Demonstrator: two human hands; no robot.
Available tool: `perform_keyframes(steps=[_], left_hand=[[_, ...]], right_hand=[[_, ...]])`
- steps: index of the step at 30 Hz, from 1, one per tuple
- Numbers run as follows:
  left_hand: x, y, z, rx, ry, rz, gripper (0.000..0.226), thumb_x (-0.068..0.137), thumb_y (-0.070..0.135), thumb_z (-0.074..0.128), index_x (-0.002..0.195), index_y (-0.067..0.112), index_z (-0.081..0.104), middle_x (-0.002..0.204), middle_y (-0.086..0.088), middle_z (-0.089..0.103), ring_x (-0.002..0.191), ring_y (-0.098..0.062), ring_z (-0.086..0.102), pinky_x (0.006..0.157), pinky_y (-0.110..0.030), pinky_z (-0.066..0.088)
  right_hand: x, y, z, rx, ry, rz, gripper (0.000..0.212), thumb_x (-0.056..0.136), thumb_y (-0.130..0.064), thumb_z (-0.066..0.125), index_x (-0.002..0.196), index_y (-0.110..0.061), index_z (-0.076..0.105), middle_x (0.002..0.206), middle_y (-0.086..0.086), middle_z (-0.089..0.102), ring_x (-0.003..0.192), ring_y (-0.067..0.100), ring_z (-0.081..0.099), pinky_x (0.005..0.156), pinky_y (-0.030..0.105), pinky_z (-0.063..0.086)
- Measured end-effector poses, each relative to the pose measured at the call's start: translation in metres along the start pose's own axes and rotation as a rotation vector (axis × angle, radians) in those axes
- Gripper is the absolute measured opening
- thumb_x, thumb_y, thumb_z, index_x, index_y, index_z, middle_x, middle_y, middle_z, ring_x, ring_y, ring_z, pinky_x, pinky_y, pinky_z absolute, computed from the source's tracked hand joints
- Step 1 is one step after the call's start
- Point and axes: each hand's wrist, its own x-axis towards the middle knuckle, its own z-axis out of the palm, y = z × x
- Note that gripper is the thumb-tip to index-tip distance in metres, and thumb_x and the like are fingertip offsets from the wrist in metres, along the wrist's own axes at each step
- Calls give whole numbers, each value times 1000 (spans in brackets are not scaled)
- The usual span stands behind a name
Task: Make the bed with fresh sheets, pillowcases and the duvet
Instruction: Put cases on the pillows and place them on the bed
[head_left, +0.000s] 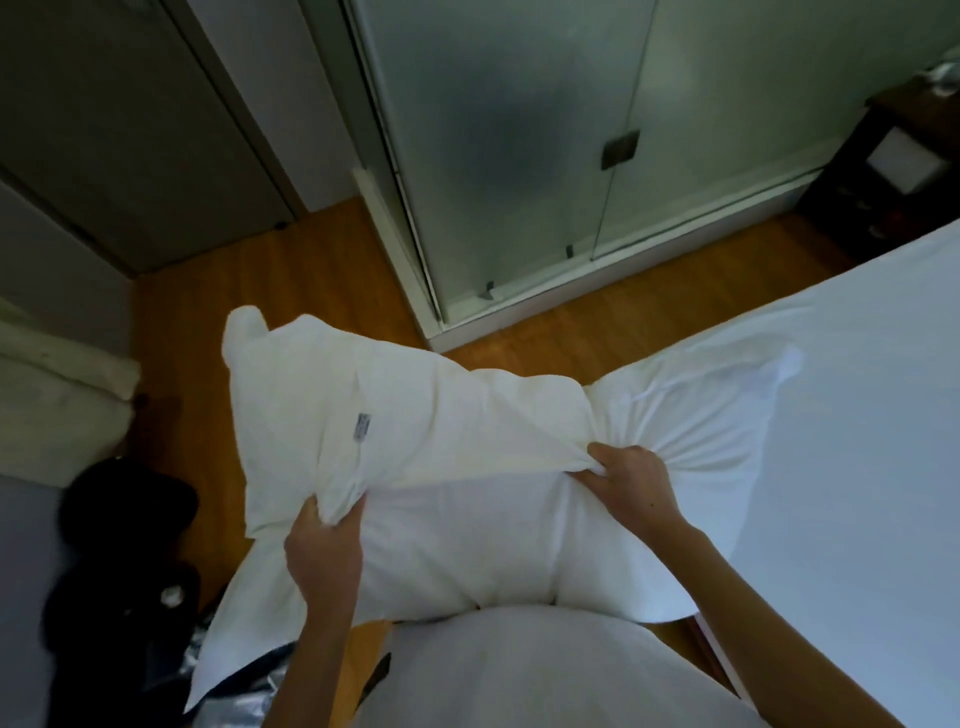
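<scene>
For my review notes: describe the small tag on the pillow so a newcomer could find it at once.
Start at the cream pillow held over the wooden floor. The tag sits on its bare left half, above the left hand. It is the only grey printed mark on white cloth.

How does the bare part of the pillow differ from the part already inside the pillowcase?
The bare pillow end looks cream and hangs out over the wooden floor; the pillowcase part is whiter and lies toward the bed. The bare end carries a small tag; the pillowcase shows none. The left hand grips near the bare end, the right hand pinches the pillowcase edge. Both look wrinkled.
</scene>
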Motion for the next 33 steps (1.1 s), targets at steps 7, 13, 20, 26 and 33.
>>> perform_keyframes(steps=[7, 13, 20, 26, 33], left_hand=[[156, 71, 137, 64, -189, 146, 29, 78, 18, 78, 66, 0, 58, 63, -12, 60, 57, -23, 53, 61, -29, 40], [298, 179, 284, 16, -432, 281, 33, 80, 19, 77, 61, 7, 53, 58, 0, 54, 56, -18, 50, 57, -25, 36], [365, 347, 421, -51, -748, 556, 29, 81, 22, 75, 65, 8, 55, 61, 7, 54, 58, -4, 50, 54, -21, 37], [366, 411, 519, -52, -880, 647, 24, 81, 19, 75, 72, 7, 57, 67, -5, 60, 60, -11, 52, 62, -22, 39], [341, 481, 661, 110, -968, 648, 23, 79, 27, 75, 77, 10, 60, 71, -3, 61, 70, -27, 58, 71, -31, 42]], right_hand=[[145, 55, 16, 29, -45, 298, 51, 85, -42, 66, 54, -31, 28, 51, -12, 38, 50, 15, 43, 47, 18, 21], [269, 96, 11, 34, 121, 602, 44, 83, -46, 68, 58, -17, 46, 53, 3, 57, 54, 27, 56, 51, 31, 37], [352, 137, -58, -33, 388, 897, 35, 81, -38, 72, 67, -9, 60, 60, 10, 65, 61, 33, 61, 54, 30, 34], [388, 196, -78, 29, 398, 1098, 41, 84, -43, 67, 64, -15, 46, 56, 4, 54, 62, 30, 56, 55, 32, 32], [437, 329, -109, 110, 474, 1171, 43, 85, -49, 63, 65, -12, 49, 63, 8, 62, 66, 31, 58, 56, 32, 30]])
